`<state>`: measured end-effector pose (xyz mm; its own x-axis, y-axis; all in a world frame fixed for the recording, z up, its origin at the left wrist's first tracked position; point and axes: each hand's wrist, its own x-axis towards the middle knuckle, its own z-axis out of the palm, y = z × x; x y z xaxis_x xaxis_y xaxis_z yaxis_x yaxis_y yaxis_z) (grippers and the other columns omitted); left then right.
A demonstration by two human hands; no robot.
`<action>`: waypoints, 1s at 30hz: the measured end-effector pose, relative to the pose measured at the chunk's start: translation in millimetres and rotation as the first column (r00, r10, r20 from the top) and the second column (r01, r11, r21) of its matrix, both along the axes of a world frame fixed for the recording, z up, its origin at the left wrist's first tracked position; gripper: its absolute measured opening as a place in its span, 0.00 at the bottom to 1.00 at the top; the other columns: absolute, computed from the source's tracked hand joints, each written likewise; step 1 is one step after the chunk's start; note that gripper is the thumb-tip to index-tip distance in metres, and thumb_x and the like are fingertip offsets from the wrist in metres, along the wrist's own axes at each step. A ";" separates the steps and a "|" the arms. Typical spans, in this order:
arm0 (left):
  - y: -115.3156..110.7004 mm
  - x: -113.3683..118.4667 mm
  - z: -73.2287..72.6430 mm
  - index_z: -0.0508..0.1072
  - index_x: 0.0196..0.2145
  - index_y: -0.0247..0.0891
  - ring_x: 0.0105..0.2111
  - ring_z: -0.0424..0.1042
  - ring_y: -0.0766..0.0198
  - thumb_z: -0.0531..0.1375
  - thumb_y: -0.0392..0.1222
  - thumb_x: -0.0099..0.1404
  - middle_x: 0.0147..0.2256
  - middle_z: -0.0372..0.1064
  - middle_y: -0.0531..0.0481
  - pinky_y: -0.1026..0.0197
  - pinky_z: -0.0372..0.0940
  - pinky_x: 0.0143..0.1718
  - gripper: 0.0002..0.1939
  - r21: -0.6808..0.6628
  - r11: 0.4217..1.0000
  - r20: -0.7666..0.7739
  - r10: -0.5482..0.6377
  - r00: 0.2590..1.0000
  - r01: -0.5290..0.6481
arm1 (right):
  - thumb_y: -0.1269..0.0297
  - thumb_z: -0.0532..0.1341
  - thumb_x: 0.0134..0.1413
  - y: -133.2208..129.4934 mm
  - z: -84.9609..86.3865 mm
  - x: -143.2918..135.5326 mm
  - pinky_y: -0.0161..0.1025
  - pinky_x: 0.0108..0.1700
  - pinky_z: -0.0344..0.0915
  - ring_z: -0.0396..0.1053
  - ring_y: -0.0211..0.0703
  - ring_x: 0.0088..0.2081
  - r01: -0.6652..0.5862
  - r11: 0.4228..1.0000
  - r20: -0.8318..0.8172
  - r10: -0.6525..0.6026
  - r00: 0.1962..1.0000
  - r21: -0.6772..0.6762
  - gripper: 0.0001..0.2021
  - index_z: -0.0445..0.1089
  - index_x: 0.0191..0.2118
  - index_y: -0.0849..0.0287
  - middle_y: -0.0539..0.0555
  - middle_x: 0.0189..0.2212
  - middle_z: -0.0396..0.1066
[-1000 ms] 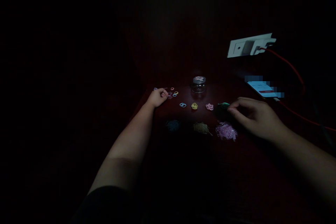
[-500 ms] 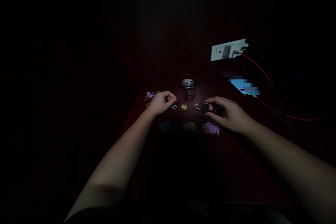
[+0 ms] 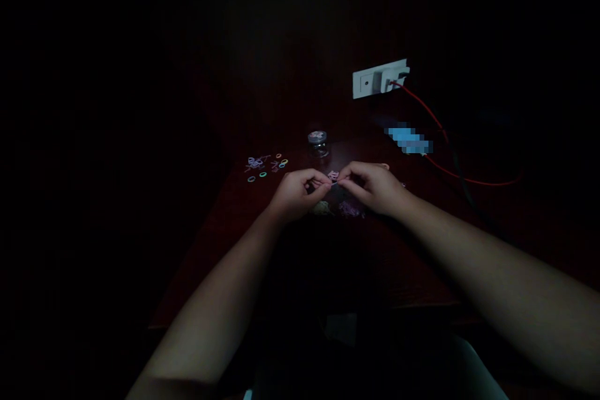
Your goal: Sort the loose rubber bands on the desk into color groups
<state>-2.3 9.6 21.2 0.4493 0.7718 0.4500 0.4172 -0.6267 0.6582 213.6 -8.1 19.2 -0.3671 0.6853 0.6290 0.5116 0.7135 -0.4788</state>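
Tiny band (image 3: 334,184), no legible writing

Surface under my work: dark reddish wooden table (image 3: 234,244), dimly lit, near edge visible at the bottom of my view. Items lying directly on it:

1. Scatter of small coloured rings (image 3: 265,165), far left, loose and spread apart.
2. Small glass jar (image 3: 318,143), upright, lid on, at the back centre.
3. Yellowish pile of bands (image 3: 322,207) and purple pile of bands (image 3: 349,209), side by side near the centre, partly hidden from me.
4. Small pink cluster (image 3: 333,174) just behind those piles.
5. Lit phone (image 3: 409,139), far right, red cable (image 3: 469,180) trailing across the tabletop beside it.
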 end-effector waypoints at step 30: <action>1.1 -16.2 -11.0 0.78 0.48 0.45 0.50 0.71 0.52 0.69 0.43 0.56 0.48 0.76 0.48 0.50 0.62 0.56 0.21 0.139 0.983 -0.399 -0.059 0.915 0.124 | 0.64 0.62 0.54 11.1 13.7 29.7 0.39 0.34 0.63 0.68 0.40 0.30 -0.071 0.980 0.245 0.116 0.962 -0.188 0.04 0.73 0.31 0.58 0.51 0.29 0.73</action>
<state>-18.5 10.7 10.3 0.6793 0.6524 0.3360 0.5566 -0.7564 0.3435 243.3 3.0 32.8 -0.5666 0.7313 0.3796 0.5675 0.6804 -0.4637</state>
